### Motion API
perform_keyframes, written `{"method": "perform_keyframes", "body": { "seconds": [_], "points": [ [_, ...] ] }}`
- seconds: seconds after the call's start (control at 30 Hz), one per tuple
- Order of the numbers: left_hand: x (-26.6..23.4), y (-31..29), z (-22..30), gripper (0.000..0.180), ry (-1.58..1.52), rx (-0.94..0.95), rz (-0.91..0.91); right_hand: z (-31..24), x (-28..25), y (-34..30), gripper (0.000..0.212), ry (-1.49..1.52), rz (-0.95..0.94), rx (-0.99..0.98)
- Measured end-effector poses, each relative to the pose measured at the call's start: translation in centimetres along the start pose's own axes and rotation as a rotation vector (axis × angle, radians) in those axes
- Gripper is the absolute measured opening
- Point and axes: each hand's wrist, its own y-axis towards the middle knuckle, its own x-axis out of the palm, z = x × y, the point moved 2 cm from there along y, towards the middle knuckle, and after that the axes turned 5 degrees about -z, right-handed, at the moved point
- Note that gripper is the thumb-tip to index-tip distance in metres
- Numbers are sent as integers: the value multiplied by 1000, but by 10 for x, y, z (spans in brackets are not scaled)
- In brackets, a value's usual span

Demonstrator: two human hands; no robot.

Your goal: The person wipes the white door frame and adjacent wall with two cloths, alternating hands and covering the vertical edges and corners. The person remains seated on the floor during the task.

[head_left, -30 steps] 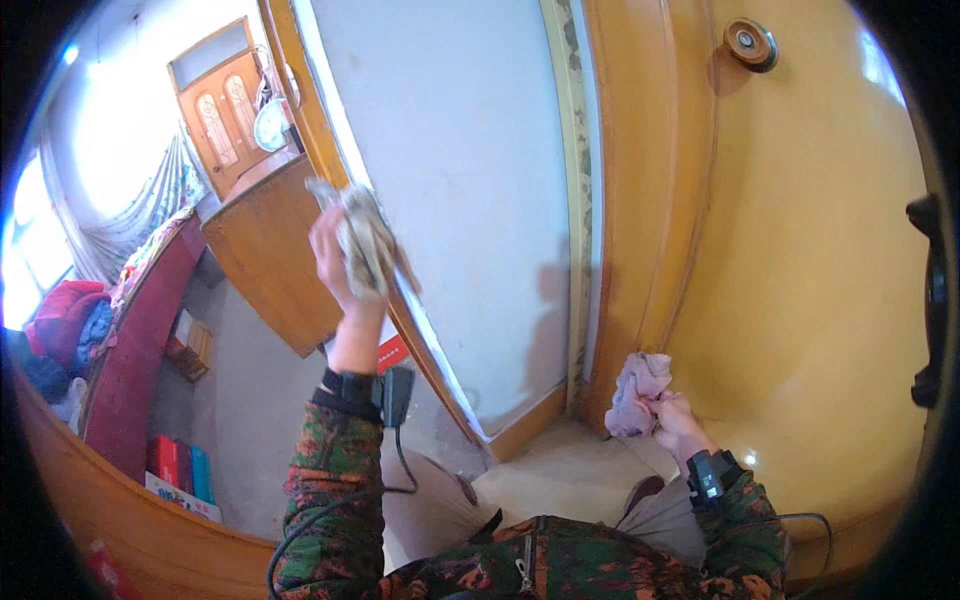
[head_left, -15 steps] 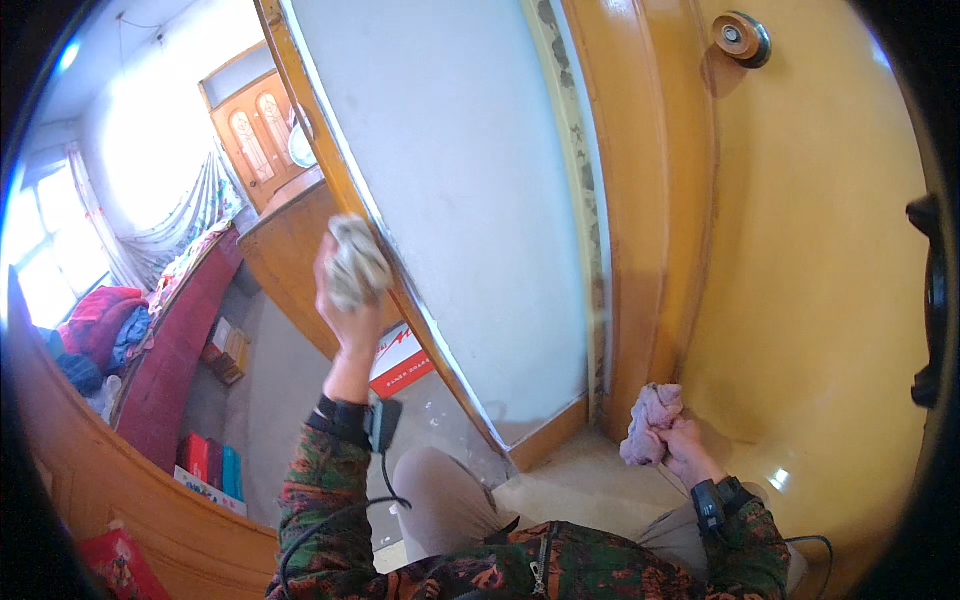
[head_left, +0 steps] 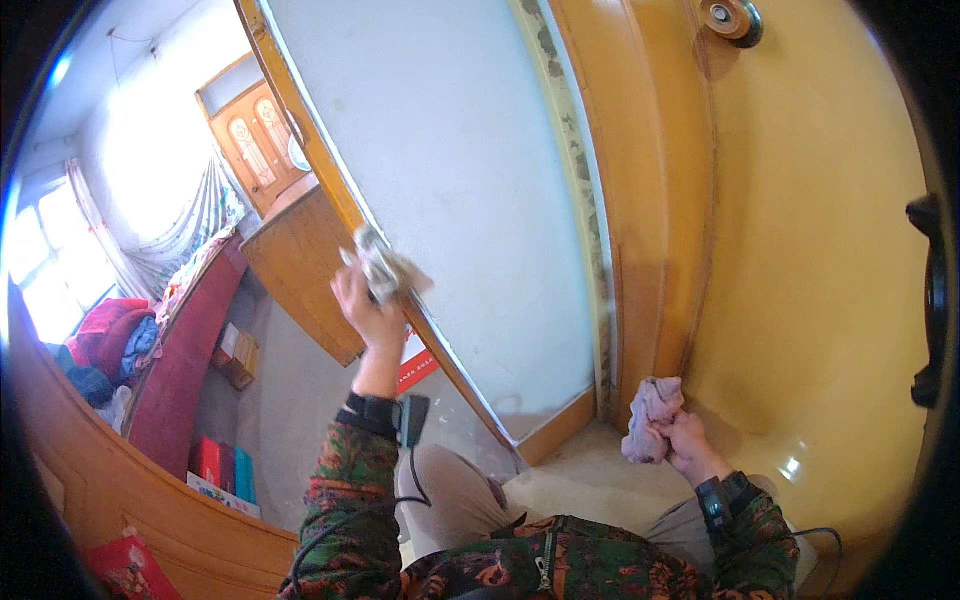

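Observation:
My left hand [head_left: 370,315] is closed round a greyish-white cloth [head_left: 382,265], which lies against the wooden door frame [head_left: 335,190] at the edge of the white wall. Part of the cloth sticks out past my fingers and hides a stretch of the frame. Low on the right, my right hand [head_left: 688,442] grips a bunched pinkish-purple cloth [head_left: 655,415]. That second cloth hangs in front of the foot of the wooden trim [head_left: 640,330], beside the yellow door [head_left: 800,250]; whether it touches the trim I cannot tell.
A round knob [head_left: 730,20] sticks out of the yellow door at the upper right. Through the opening on the left are a wooden cabinet [head_left: 305,260], a red-sided bed [head_left: 185,360], a cardboard box [head_left: 237,355] and a red-and-white box [head_left: 415,365]. Another wooden door [head_left: 200,545] curves along the lower left.
My left hand has shifted a little right and down along the door frame with the greyish-white cloth. My right hand and its cloth have hardly moved. The view has turned slightly.

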Motion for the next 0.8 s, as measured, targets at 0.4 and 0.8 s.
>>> {"method": "perform_keyframes", "body": {
  "seconds": [0.4,0.8],
  "points": [
    [-56,11,7,43,103,84,-225,3,-3,4,32,-68,32,20],
    [6,-26,11,17,-314,-253,-47,-14,6,-12,36,45,-55,29]
  ]
}}
